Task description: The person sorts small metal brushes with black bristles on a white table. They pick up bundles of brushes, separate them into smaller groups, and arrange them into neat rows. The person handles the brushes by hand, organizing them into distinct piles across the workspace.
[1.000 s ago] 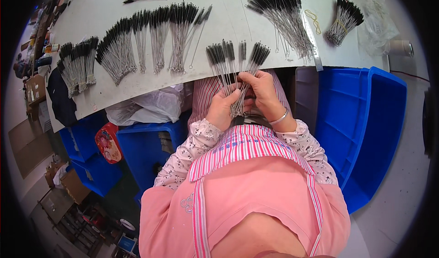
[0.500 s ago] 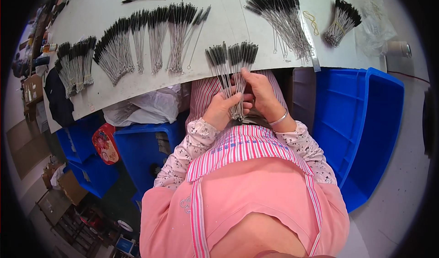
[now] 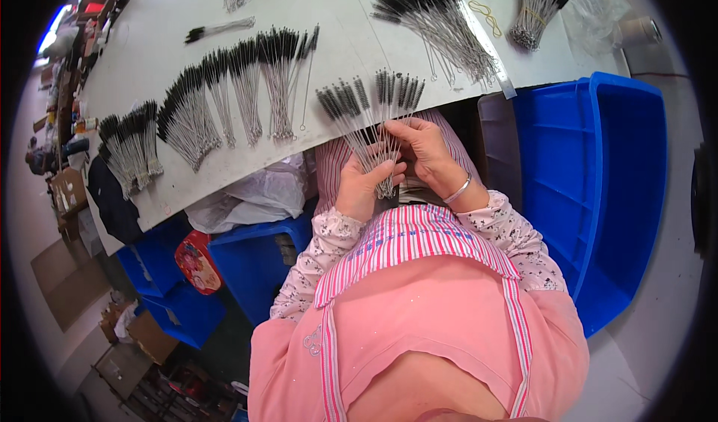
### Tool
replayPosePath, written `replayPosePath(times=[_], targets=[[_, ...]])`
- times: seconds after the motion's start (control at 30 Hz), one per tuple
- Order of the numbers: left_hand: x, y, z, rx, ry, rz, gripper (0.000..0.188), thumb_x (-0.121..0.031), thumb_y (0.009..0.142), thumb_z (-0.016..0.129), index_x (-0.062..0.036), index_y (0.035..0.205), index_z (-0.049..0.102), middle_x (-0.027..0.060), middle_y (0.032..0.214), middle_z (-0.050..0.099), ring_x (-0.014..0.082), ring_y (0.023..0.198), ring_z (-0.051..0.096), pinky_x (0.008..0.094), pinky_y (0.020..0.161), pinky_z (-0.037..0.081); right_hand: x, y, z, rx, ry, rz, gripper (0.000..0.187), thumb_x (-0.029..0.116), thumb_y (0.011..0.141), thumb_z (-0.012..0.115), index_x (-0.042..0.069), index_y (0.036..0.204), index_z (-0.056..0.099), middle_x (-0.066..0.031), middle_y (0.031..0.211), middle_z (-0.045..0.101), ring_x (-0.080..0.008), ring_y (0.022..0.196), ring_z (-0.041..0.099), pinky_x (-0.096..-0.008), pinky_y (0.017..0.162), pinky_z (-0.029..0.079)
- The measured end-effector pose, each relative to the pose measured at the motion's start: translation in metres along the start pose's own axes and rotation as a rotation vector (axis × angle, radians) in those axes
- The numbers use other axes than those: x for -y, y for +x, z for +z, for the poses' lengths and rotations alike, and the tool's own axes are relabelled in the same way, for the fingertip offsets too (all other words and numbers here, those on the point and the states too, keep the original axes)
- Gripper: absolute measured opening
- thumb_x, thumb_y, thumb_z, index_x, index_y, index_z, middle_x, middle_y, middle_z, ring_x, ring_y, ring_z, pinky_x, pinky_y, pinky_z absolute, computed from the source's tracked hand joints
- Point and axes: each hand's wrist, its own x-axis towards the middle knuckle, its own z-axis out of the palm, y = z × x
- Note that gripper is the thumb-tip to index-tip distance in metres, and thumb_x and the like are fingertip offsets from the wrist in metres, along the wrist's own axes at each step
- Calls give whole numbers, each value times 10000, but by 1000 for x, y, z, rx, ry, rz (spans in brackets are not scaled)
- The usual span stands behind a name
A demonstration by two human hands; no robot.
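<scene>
A fanned bunch of small wire-handled bottle brushes [image 3: 366, 127] is held over my lap, black bristles pointing away from me and looped wire ends toward me. My left hand [image 3: 366, 182] closes round the wires near the loops, thumb across the front. On the other side my right hand [image 3: 426, 149] pinches wires higher up, its thumb and fingertips just below the bristles; some of its fingers are hidden behind the bunch. Along the near table edge lie several piles of like brushes [image 3: 245, 85], and a larger heap [image 3: 441, 26] spreads to the right of them.
A banded brush bundle [image 3: 532, 18], yellow rubber bands [image 3: 486, 18] and a metal ruler [image 3: 502, 80] lie on the white table [image 3: 329, 26]. A large blue crate [image 3: 561, 175] stands at my right. Another blue crate [image 3: 247, 261] with a plastic bag [image 3: 262, 190] stands at my left.
The brushes in my hands have fanned wider, mainly to the left. My right thumb has shifted slightly left and down the wires. The whole view has turned and shifted a little.
</scene>
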Motion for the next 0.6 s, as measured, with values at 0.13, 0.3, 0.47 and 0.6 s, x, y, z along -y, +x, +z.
replayPosePath(times=[0.13, 0.3, 0.47, 0.6], targets=[[-13, 8, 12, 47, 35, 174, 314, 50, 822, 576, -34, 1116, 504, 97, 991, 619, 209, 883, 627, 330, 728, 547, 10, 1, 8, 175, -107, -75, 240, 224, 873, 600, -13, 906, 626, -62, 768, 639, -117, 604, 594, -235, 505, 478], [-55, 39, 30, 198, -1, 422, 238, 67, 807, 581, -44, 1018, 576, 46, 960, 628, 147, 847, 615, 269, 692, 525, 38, 17, 53, 293, -202, -476, 298, 266, 910, 549, -23, 921, 623, -72, 857, 661, -93, 727, 602, -218, 651, 496], [-91, 52, 36, 248, 163, 571, 226, 63, 815, 562, 2, 1032, 569, 64, 919, 630, 143, 792, 615, 268, 684, 524, 63, 22, 78, 353, -227, -611, 301, 280, 915, 538, -7, 919, 630, -82, 899, 667, -87, 701, 605, -209, 589, 498], [-93, 59, 29, 257, 173, 571, 229, 57, 808, 581, 10, 1032, 574, 72, 910, 642, 149, 788, 623, 268, 682, 529, 61, 29, 78, 341, -269, -605, 308, 302, 921, 524, 17, 917, 641, -52, 846, 661, -66, 664, 592, -181, 515, 471]])
